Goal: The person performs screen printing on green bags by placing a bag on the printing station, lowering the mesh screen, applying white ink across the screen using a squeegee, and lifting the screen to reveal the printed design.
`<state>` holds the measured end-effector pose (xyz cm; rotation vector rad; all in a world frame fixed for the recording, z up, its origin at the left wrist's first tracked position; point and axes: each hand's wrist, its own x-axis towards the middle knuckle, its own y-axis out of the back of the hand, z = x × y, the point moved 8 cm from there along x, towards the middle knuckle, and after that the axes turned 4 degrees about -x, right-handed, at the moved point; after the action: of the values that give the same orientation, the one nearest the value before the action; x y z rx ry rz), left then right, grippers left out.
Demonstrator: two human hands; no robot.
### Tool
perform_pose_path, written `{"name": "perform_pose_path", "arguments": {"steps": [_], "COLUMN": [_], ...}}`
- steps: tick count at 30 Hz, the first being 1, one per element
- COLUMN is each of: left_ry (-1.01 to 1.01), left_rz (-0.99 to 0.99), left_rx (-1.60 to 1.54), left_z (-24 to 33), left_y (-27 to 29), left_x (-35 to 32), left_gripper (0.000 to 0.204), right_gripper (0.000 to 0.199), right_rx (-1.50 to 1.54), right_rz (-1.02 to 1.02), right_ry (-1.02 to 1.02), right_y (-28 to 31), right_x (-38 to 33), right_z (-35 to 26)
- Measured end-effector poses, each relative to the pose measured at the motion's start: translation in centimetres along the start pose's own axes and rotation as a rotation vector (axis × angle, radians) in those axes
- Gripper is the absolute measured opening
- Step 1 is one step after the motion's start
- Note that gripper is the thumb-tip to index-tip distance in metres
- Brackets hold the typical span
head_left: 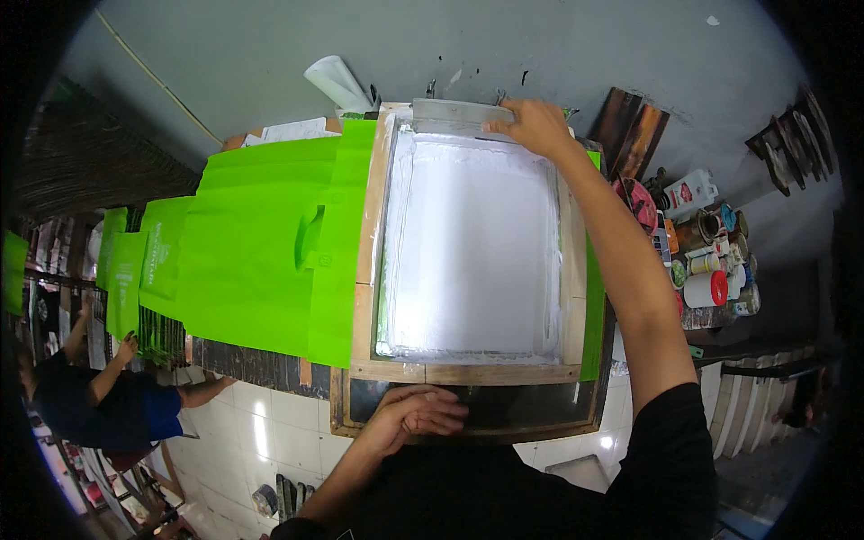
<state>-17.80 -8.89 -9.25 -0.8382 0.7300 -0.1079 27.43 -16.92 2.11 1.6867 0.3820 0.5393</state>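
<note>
A wooden screen-printing frame [362, 310] lies before me, its mesh [477, 243] coated with white ink that is thicker along the edges. Across its far end stands a grey squeegee [454, 115]. My right hand [538, 128] reaches over the frame's right side and grips the squeegee's right end, thumb on the near face, the other fingers partly hidden behind it. Just below the frame's near edge, my left hand [418, 416] hovers over a dark panel [522, 405] with loosely bent fingers and nothing in them. Bright green fabric [594, 297] shows beneath the frame on the right.
Green fabric bags [256, 243] overlap along the table to the left. Paint tubs and bottles [706, 288] crowd the right side. A white roll [337, 83] leans by the grey wall [270, 45]. Another person [108, 396] works at a rack at far left, handling green bags.
</note>
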Motion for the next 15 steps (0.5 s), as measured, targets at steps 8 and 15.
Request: {"name": "perform_pose_path", "arguments": {"steps": [8,15], "left_ry": [-0.953,-0.920], "left_rz": [0.301,0.417], "left_rx": [1.217,1.711], "left_z": [24.4,32.6], "left_y": [-9.0,-7.3], "left_x": [7.3,16.1], "left_gripper": [0.028,0.029], "right_gripper": [0.077,0.077], "right_rx": [-0.153,-0.149], "right_rz": [0.081,0.098], "right_ry": [-0.080,-0.025], "right_y": [-1.4,-1.3], "right_x": [-3.3,-6.5], "right_z": [-1.4,-3.1]}}
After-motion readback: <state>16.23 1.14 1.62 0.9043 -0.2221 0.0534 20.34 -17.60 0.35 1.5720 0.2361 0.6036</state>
